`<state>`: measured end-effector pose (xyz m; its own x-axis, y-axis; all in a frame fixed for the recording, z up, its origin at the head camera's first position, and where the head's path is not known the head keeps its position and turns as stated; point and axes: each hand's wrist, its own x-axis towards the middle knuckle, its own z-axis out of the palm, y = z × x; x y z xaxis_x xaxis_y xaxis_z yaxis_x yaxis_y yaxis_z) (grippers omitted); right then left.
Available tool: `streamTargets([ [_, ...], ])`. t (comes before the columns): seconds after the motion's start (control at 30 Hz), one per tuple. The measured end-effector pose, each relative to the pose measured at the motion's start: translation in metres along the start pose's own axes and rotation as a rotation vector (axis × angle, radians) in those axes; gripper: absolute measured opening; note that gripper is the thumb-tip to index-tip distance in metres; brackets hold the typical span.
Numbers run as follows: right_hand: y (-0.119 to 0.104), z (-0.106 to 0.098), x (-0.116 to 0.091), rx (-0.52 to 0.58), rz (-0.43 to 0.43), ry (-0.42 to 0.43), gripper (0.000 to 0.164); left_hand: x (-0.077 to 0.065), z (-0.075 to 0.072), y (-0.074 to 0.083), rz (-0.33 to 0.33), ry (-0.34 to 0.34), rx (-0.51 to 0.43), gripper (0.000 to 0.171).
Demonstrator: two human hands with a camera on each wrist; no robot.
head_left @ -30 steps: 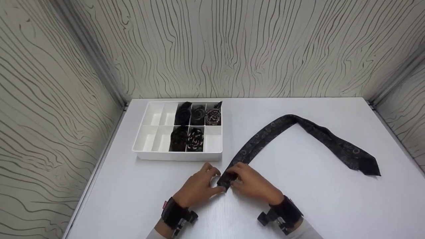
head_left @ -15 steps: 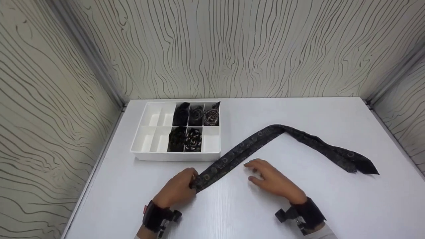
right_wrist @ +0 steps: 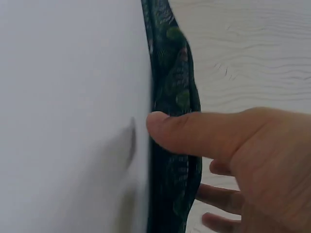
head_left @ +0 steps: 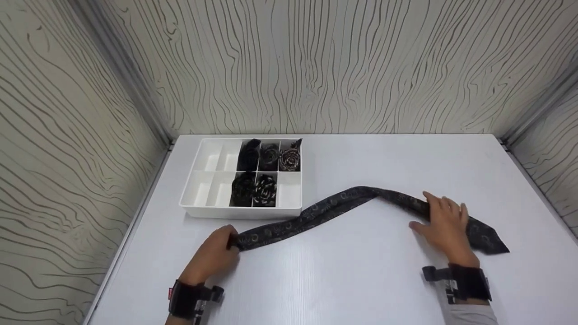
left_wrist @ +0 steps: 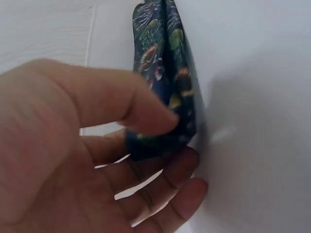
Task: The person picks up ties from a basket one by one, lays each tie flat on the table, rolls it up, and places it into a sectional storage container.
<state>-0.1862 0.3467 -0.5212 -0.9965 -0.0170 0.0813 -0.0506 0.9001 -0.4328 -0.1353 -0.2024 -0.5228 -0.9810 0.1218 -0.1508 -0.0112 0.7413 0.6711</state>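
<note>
A dark necktie (head_left: 325, 211) with a small multicoloured pattern stretches across the white table, bent near its middle. My left hand (head_left: 214, 257) pinches its narrow end between thumb and fingers; in the left wrist view, the thumb (left_wrist: 150, 114) lies over the folded fabric (left_wrist: 160, 63). Over the wider part of the tie is my right hand (head_left: 447, 228), its fingers spread and loosely bent. The right wrist view has the thumb (right_wrist: 180, 131) crossing in front of the tie (right_wrist: 172, 73), other fingers beyond it. The pointed wide end (head_left: 487, 237) pokes out past the right hand.
A white divided box (head_left: 241, 212) stands at the back left, close to the tie. Several compartments hold rolled dark ties, such as a patterned roll (head_left: 265, 190); others are bare. Wood-grain panels (head_left: 289, 67) enclose the table's back and sides.
My left hand has drawn the tie's narrow end leftward, flattening its bend. The right hand has let go of that end and moved right to the wide part.
</note>
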Motion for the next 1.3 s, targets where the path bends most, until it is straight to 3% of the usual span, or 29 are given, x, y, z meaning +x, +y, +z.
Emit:
streamTargets([
  [0.23,0.024,-0.014,-0.008,0.009,0.097,-0.05,0.036,0.008,-0.004,-0.01,0.017,0.11,-0.202,0.016],
  [0.33,0.025,-0.025,-0.01,0.049,0.097,-0.115,0.026,0.012,-0.006,-0.012,0.002,0.166,-0.236,0.016],
  [0.53,0.033,-0.054,-0.021,0.045,0.017,-0.224,0.024,0.016,-0.023,-0.018,-0.084,0.289,-0.293,0.024],
  [0.73,0.045,-0.074,-0.029,0.097,0.039,-0.329,0.038,0.013,-0.041,-0.027,-0.19,0.366,-0.439,0.031],
  [0.93,0.055,-0.066,-0.028,0.204,0.132,-0.541,0.048,0.012,-0.041,-0.035,-0.236,0.376,-0.383,0.03],
  [1.03,0.057,-0.061,-0.026,0.158,0.161,-0.503,0.041,0.013,-0.039,-0.039,-0.234,0.391,-0.339,0.03],
  [1.2,0.056,-0.055,-0.023,0.046,0.063,-0.28,0.03,0.015,-0.035,-0.046,-0.231,0.384,-0.286,0.033],
  [1.3,0.052,-0.054,-0.022,0.046,0.029,-0.252,0.033,0.015,-0.034,-0.05,-0.248,0.365,-0.261,0.036],
])
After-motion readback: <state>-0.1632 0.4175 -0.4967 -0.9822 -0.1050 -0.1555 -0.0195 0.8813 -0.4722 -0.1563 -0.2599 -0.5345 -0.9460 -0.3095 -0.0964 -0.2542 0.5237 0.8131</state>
